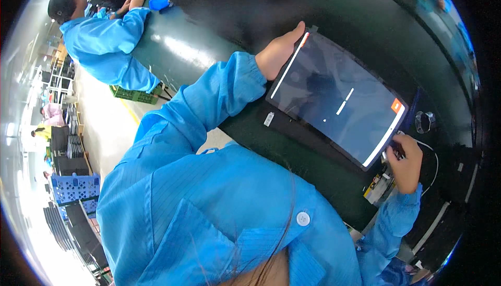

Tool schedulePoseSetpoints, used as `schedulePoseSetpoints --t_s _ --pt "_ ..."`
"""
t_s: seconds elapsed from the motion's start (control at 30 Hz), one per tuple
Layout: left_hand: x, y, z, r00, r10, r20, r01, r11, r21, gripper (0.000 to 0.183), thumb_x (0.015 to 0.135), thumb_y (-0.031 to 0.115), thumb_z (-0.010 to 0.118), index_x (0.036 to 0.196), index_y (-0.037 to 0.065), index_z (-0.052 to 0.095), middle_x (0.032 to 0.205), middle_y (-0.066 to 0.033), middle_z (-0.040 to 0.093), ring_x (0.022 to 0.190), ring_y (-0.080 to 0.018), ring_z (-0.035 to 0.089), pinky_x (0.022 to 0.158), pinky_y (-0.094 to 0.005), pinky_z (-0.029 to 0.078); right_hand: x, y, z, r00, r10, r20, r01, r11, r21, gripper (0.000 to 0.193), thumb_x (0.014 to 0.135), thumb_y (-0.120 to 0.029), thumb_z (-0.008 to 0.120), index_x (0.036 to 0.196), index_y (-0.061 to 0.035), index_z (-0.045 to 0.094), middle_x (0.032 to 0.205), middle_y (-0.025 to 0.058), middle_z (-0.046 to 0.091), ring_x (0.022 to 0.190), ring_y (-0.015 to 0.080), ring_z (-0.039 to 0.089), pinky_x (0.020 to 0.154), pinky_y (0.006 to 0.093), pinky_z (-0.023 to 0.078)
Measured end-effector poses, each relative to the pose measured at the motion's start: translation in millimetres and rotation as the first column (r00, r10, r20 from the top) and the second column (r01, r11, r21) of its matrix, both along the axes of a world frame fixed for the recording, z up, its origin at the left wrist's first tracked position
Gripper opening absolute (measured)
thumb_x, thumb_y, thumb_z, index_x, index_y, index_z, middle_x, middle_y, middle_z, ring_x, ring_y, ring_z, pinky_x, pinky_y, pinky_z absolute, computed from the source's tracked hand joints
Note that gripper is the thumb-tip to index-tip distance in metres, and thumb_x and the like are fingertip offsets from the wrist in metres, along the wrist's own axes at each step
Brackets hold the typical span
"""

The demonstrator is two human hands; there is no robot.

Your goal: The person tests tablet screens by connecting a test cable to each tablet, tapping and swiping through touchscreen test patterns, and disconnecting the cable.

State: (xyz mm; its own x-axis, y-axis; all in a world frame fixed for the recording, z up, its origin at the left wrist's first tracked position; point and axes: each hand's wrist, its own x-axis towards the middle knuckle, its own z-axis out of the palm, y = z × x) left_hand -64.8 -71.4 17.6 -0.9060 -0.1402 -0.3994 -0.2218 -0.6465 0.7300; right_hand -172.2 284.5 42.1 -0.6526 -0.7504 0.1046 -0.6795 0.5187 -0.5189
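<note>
A flat rectangular display panel (334,98) lies tilted across the dark green worktable (276,134). Its dark screen is lit, with white bands at two opposite ends and an orange block near the right one. My left hand (279,53) grips the panel's upper left end, thumb along the edge and the other fingers hidden beneath. By the lower right corner, my right hand (407,163) is closed with curled fingers, close to the panel's edge and a thin white cable (436,168). What its fingers pinch is too small to make out.
Below my right hand sits a small yellow and metallic device (378,188). A small white label (269,119) is left of the panel; a clear roll (425,122) lies to its right. A co-worker in blue (107,40) works at the far left, near a green crate (133,94).
</note>
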Motion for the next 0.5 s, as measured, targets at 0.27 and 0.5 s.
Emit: schedulePoseSetpoints --t_s 0.27,0.5 --pt "-0.8 -1.6 -3.4 0.997 0.071 0.041 -0.071 0.997 0.005 0.052 0.092 0.051 0.039 0.097 0.004 0.060 0.090 -0.0124 0.065 0.079 -0.0219 0.062 0.076 -0.0347 0.050 2.0 -0.2 -15.5 0.972 -0.201 0.122 0.208 0.977 -0.044 0.022 0.066 -0.005 0.066 0.084 -0.0055 0.053 0.075 0.0060 0.054 0.069 0.0122 0.052 0.056 0.0260 0.044" --pt "3.5 -3.9 2.3 1.000 -0.022 -0.017 0.022 0.999 0.035 0.058 0.094 0.051 0.030 0.104 0.002 0.058 0.096 -0.0122 0.064 0.084 -0.0235 0.061 0.080 -0.0348 0.048 -5.4 3.7 -8.8 0.906 -0.204 0.371 0.316 0.909 -0.272 0.017 0.079 -0.004 0.061 0.095 -0.0011 0.054 0.082 0.0060 0.058 0.072 0.0111 0.054 0.067 0.0260 0.045"
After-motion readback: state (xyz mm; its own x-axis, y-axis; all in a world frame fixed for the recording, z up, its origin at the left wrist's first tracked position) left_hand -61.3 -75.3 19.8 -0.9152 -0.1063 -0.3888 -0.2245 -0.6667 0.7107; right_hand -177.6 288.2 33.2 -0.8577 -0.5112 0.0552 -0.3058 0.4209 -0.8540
